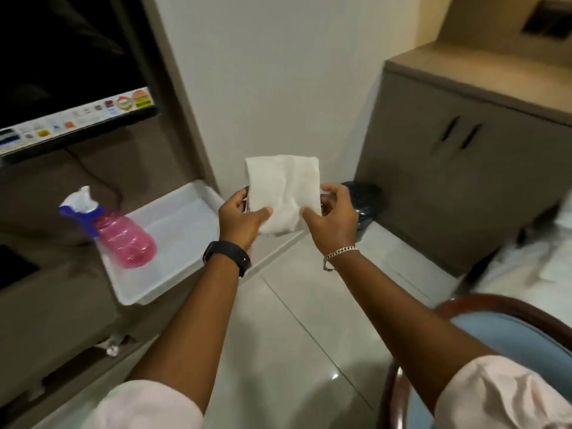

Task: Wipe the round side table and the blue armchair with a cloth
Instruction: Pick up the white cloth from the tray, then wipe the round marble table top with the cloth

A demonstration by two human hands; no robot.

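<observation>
A white folded cloth (pixel 283 187) is held up in front of me, above the floor. My left hand (pixel 243 219) pinches its lower left edge and my right hand (pixel 335 216) pinches its lower right edge. The blue armchair (pixel 507 339), with a dark wooden rim, shows at the lower right, below my right forearm. The round side table is not in view.
A white tray (pixel 182 243) sits on a brown counter at the left and holds a pink spray bottle (pixel 120 233) lying on its side. A dark screen hangs above. A black bin (pixel 363 205) stands by the wall. A brown cabinet (pixel 464 168) fills the right.
</observation>
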